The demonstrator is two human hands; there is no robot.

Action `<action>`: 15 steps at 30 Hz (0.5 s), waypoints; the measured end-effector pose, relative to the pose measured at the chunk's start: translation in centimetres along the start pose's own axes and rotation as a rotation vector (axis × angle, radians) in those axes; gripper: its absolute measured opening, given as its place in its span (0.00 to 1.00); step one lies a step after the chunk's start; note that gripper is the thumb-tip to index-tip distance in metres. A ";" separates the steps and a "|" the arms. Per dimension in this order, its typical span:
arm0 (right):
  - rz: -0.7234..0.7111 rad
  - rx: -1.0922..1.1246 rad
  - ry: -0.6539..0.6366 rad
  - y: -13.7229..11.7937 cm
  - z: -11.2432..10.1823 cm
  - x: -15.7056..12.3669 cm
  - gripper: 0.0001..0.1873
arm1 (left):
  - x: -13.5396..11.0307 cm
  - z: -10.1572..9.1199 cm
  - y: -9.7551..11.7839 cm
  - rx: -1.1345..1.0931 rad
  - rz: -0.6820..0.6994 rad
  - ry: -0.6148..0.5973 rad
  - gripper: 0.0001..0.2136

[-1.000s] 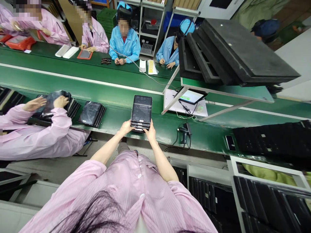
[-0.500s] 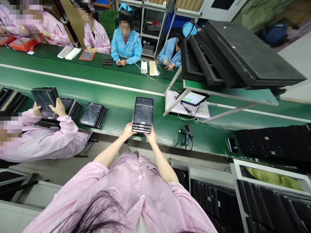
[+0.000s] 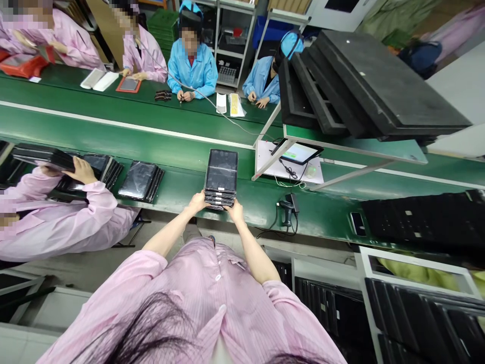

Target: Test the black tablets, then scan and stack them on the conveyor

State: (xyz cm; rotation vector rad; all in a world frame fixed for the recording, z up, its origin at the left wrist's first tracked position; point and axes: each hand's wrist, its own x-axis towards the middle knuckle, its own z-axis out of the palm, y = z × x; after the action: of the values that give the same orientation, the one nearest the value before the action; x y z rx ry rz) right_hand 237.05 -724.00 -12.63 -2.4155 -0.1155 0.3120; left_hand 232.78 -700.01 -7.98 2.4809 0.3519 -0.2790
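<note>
A stack of several black tablets (image 3: 221, 171) in clear film is in front of me at the bench edge, small white labels on their near ends. My left hand (image 3: 197, 201) grips the stack's lower left corner. On the lower right corner my right hand (image 3: 235, 209) is closed in the same way. The fingertips beneath the stack are hidden. To the left, another pile of wrapped tablets (image 3: 139, 180) lies on the green bench (image 3: 182, 177). A black barcode scanner (image 3: 287, 214) with its cable stands to the right of my hands.
At left a co-worker's hand (image 3: 81, 171) holds more tablets. A metal rack (image 3: 348, 144) bears black foam trays (image 3: 394, 86) at right, above a lit screen (image 3: 299, 151). A phone (image 3: 357, 224) lies near the edge. Crates of black panels (image 3: 333, 313) stand below; several people sit opposite.
My hands still hold the stack, which appears slightly raised or tilted, with more of its lower edges showing. The co-worker at left has tipped the held tablets flatter and moved them left.
</note>
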 end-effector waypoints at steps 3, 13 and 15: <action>0.040 -0.072 -0.011 -0.7 -0.2 0.5 0.31 | 0.5 -0.4 0.1 0.050 -0.014 -0.007 0.40; 0.071 -0.112 -0.007 -1.2 0.2 0.8 0.32 | 1.8 -1.2 -0.1 0.105 -0.029 -0.037 0.36; 0.060 -0.109 -0.004 -0.9 0.3 0.9 0.32 | 2.0 -1.4 -0.2 0.077 -0.027 -0.039 0.36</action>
State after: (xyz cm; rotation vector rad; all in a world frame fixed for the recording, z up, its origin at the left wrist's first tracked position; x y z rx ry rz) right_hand 237.87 -722.97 -12.39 -2.5303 -0.0640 0.3464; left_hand 234.75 -698.70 -7.55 2.5436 0.3648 -0.3580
